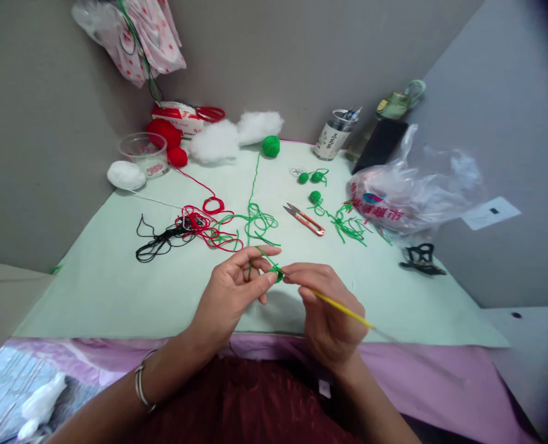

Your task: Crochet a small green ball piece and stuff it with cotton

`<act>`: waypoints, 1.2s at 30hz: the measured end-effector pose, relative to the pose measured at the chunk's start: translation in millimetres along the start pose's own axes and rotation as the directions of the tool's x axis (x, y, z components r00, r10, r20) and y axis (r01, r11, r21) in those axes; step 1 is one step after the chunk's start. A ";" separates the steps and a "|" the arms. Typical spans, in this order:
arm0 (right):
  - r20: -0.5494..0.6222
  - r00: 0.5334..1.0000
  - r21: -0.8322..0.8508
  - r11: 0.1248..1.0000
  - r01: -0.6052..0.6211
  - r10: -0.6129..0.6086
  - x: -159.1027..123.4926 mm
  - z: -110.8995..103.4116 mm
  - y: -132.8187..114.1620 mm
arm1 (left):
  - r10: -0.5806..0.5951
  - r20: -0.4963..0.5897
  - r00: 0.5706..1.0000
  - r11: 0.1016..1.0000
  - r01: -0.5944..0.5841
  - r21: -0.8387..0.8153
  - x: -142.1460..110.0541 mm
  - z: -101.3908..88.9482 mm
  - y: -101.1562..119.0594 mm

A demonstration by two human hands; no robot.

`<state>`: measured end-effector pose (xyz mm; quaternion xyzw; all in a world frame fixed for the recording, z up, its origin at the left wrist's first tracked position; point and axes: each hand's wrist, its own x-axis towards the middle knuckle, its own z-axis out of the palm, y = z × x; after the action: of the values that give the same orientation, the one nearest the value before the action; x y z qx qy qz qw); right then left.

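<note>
One small green crochet piece (280,276) is pinched in the half-curled left hand (230,290), above the tabletop (163,308) near the middle of its front edge. The right hand (331,311) curls closed around a yellow crochet hook (343,308). Toward the right edge, a plastic bag's (384,191) red lettering ends "超市"; the far-edge pen cup's (331,137) label is too small to read.

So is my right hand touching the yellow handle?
Touching. The head view shows the right hand gripping the yellow handle, which runs out of the grip toward the lower right.
</note>
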<state>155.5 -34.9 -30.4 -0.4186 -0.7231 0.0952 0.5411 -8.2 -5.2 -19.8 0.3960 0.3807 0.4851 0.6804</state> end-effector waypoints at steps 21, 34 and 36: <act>-0.101 0.974 0.163 0.969 -0.185 0.203 2.5 12.3 -1.4 | -0.099 -0.010 0.995 0.985 0.097 -0.143 -0.1 6.4 -3.5; -0.060 0.997 0.049 0.998 -0.046 0.049 0.8 10.4 5.7 | -0.142 0.040 0.989 0.956 0.147 -0.252 0.1 12.7 -0.1; -0.072 0.997 -0.088 0.996 0.027 -0.033 -5.4 13.1 6.7 | -0.166 0.028 0.986 0.949 0.168 -0.269 -0.1 12.5 -1.6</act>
<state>148.0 -30.4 -43.4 -0.4341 -0.7124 0.0398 0.5500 3.6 -7.8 -16.3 0.2673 0.3413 0.4721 0.7676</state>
